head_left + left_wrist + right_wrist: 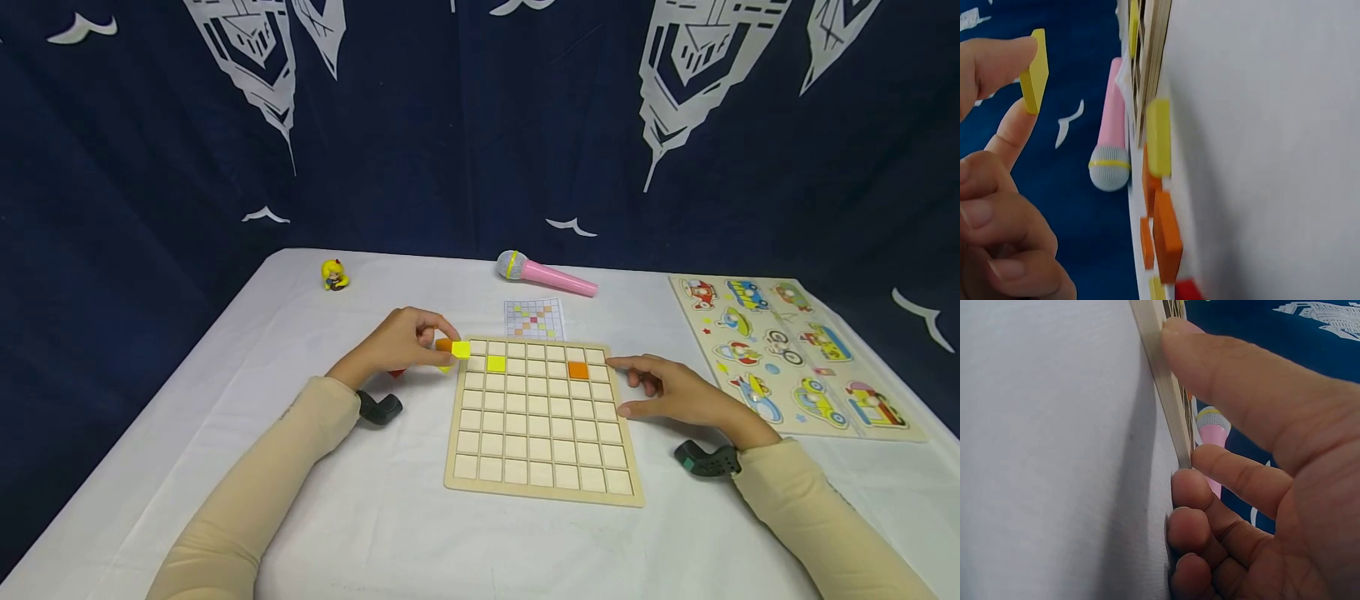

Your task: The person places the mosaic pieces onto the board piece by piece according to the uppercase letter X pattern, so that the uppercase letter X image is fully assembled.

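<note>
My left hand (411,340) pinches a yellow square tile (461,349) between thumb and index finger, above the top left corner of a wooden grid board (543,495). The left wrist view shows this tile edge-on, raised off the table. Loose yellow, orange (1167,237) and red tiles lie beneath and beside that hand, partly hidden by it in the head view. On the board are a yellow tile (496,363) and an orange tile (578,370), both in upper squares. My right hand (675,390) touches the board's right edge with thumb and index finger, the other fingers loosely bent.
Behind the board lies a small card (533,320) printed with a coloured grid. A pink toy microphone (555,276) is farther back, and a small yellow-haired figurine (334,275) stands back left. At right lies a picture puzzle board (795,354). A dark curtain hangs behind the table.
</note>
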Motion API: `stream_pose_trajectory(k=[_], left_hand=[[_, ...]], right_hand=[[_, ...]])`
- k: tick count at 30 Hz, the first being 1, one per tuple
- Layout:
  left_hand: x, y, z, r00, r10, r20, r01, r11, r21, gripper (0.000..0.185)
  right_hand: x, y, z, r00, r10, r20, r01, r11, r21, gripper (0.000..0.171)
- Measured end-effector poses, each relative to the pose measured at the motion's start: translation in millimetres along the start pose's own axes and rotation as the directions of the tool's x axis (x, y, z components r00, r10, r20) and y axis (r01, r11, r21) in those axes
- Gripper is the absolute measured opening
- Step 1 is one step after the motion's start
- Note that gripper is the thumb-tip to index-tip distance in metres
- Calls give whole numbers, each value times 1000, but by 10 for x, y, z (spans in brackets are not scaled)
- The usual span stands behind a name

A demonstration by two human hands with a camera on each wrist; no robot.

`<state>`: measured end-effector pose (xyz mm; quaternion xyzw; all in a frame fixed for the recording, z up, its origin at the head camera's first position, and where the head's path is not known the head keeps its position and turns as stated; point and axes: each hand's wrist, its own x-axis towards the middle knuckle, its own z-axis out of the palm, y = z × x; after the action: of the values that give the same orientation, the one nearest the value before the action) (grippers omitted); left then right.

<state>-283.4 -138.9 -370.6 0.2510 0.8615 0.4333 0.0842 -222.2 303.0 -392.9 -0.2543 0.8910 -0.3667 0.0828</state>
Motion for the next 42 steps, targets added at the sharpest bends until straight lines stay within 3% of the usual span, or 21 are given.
stream_pose_trajectory(k=[7,19,27,33,42], left_hand=[[10,99,146,1000,-11,8,11,1000,17,32],[20,256,374,999,37,22,-40,993,112,32],[105,389,499,998,-2,57,-12,968,250,30],[179,453,574,993,-22,112,-14,952,305,29],[262,493,649,988,-80,130,23,921,390,25]], right_hand=[[-6,4,3,1000,11,0,-11,1000,2,70],[7,8,6,1000,18,2,-18,1000,-3,70],[6,-5,5,1000,24,-1,-24,1000,-14,71],[7,-8,4,1000,21,1,-21,1000,-12,71],[10,-3,-1,1000,13,1,-13,1000,-14,70]])
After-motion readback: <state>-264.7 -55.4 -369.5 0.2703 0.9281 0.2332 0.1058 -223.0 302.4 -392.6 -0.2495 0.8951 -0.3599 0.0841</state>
